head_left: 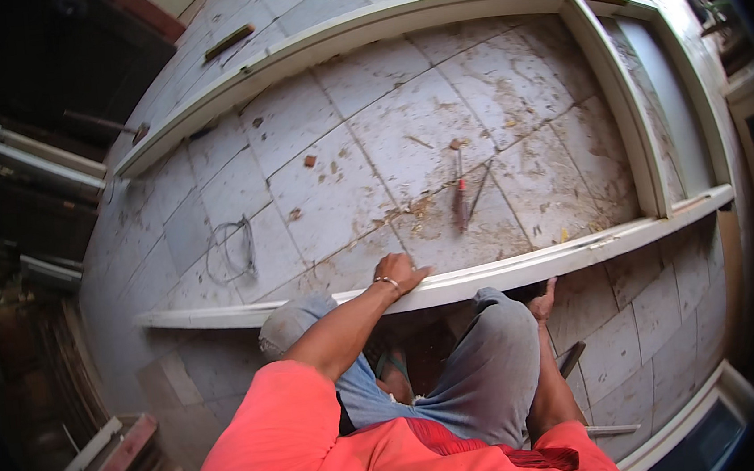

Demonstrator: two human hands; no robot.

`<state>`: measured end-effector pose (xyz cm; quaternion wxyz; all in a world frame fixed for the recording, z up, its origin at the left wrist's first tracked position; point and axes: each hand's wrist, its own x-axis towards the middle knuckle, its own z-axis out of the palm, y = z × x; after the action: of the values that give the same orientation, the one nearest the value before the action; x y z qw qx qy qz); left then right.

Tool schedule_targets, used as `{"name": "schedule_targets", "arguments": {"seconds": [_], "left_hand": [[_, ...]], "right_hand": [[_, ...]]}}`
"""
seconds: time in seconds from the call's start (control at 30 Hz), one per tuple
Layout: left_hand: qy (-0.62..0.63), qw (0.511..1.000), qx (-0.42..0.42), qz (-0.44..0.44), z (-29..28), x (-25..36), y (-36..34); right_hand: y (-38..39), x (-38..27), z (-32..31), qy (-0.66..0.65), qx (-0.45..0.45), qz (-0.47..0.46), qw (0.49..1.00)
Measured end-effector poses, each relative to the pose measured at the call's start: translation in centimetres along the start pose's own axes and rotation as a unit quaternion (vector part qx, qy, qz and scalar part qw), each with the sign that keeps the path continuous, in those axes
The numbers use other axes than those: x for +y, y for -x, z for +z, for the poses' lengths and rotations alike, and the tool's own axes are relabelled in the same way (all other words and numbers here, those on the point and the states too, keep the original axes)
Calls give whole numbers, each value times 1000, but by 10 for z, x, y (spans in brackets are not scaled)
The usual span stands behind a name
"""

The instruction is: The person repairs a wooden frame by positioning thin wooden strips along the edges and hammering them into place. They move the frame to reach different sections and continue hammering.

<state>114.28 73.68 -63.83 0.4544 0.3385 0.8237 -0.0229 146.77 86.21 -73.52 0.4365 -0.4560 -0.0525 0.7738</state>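
The white frame (523, 267) had its crossbar (624, 106) fitted, its left end unclosed. The left hand (401, 274) rested on it, the right hand (542, 300) just beside; I couldn't tell either grip.

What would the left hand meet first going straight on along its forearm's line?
Probably the red-handled tool on the tiled floor, past the white frame rail the left hand rests on; depth is unclear, so it could pass above.

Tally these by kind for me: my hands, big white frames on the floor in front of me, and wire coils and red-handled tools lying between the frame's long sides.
Hands, left and right: 2
White frame: 1
Wire coil: 1
Red-handled tool: 1
Total: 5
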Motion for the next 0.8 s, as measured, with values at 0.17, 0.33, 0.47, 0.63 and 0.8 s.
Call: {"name": "schedule_targets", "arguments": {"seconds": [0.17, 0.33, 0.47, 0.63, 0.8], "left_hand": [[16, 988, -11, 155, 24, 1, 45], [-87, 983, 20, 162, 44, -38, 52], [-113, 986, 58, 105, 55, -59, 57], [-141, 979, -70, 133, 40, -65, 28], [-186, 970, -74, 138, 30, -54, 37]], "right_hand": [[-7, 5, -27, 142, -1, -98, 985], [-43, 2, -104, 540, -28, -321, 778], [1, 7, 4, 78, 32, -98, 992], [1, -5, 21, -28, 30, -55, 998], [2, -3, 20, -73, 2, -16, 997]]}}
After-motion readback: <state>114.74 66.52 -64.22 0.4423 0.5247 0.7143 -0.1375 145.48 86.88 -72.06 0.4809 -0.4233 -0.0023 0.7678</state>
